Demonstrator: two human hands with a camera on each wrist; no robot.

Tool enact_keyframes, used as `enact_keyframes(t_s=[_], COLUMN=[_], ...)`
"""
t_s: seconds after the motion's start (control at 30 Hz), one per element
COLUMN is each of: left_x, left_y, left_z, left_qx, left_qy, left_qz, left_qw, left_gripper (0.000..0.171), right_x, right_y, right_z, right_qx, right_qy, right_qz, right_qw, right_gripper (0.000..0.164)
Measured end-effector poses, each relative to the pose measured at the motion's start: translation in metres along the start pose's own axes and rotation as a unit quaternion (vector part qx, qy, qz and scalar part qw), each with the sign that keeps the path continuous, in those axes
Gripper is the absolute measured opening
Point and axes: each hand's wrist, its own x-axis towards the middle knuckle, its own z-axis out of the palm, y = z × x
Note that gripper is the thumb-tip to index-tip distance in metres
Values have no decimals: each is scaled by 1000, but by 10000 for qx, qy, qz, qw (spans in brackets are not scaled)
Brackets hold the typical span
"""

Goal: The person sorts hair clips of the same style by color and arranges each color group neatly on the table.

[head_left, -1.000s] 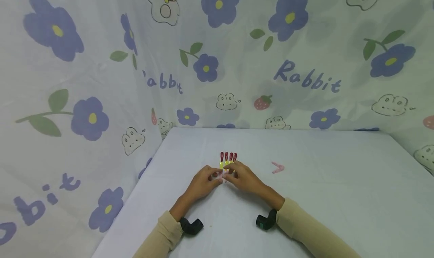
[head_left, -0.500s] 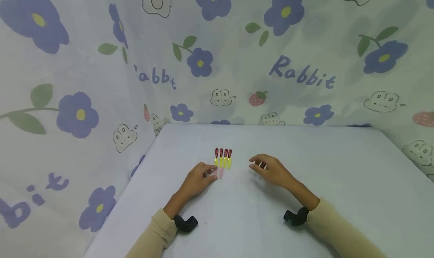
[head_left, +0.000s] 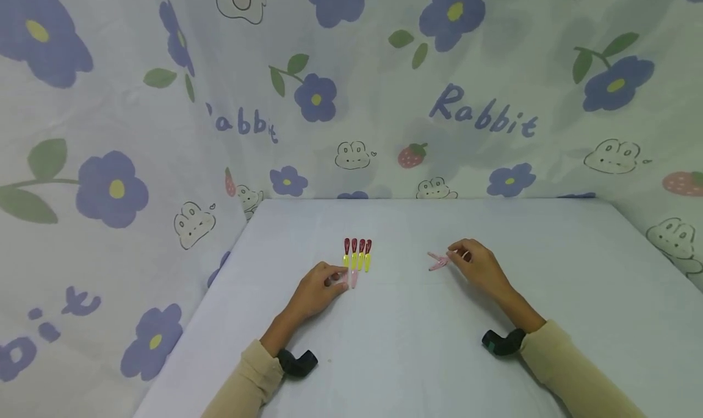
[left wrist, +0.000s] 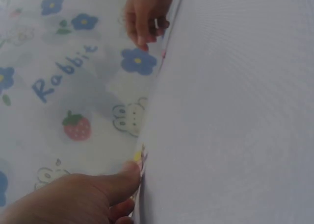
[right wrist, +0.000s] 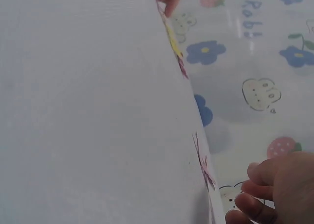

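A row of several red and yellow hair clips (head_left: pixel 357 254) lies on the white table (head_left: pixel 417 351), seen edge-on in the right wrist view (right wrist: pixel 174 42). A pale pink clip (head_left: pixel 353 278) lies at the row's near end, and my left hand (head_left: pixel 336 279) rests beside it with its fingertips touching it. In the left wrist view my left hand's thumb (left wrist: pixel 122 177) lies straight against the clips. To the right lie pink clips (head_left: pixel 437 261) in a V. My right hand (head_left: pixel 457 254) hovers at their right end with loosely curled fingers (right wrist: pixel 255 185), a small gap from the pink clips (right wrist: pixel 202 165).
Flower-and-rabbit printed cloth (head_left: pixel 384 100) walls the table at the back and on both sides. The table's left edge (head_left: pixel 219 296) drops off beside my left forearm. Black wrist cameras (head_left: pixel 296 363) sit by both cuffs.
My right hand left the clip row and moved right to the pink V-shaped clips. My left hand stayed at the pale pink clip. The head view drifted slightly.
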Motion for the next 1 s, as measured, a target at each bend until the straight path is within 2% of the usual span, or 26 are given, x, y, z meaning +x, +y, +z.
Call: enact_keyframes(t_s=[0.17, 0.43, 0.77, 1.0], left_x=[0, -1, -2, -1], left_y=[1, -1, -3, -1], left_z=[1, 2, 2, 1], left_qx=[-96, -9, -7, -42], left_qy=[-31, -41, -10, 6], left_qz=[-12, -27, -33, -13], left_qw=[9999, 10000, 10000, 10000], left_gripper=[35, 34, 34, 35], right_x=[0, -1, -1, 1], right_y=[7, 10, 10, 11], right_z=[2, 9, 16, 18], right_qx=[-58, -231, -245, -427], right_qy=[3, -270, -158, -96], right_qz=[-118, -248, -446, -399], right_qw=[9999, 9991, 9986, 9982], right_gripper=[19, 26, 21, 20])
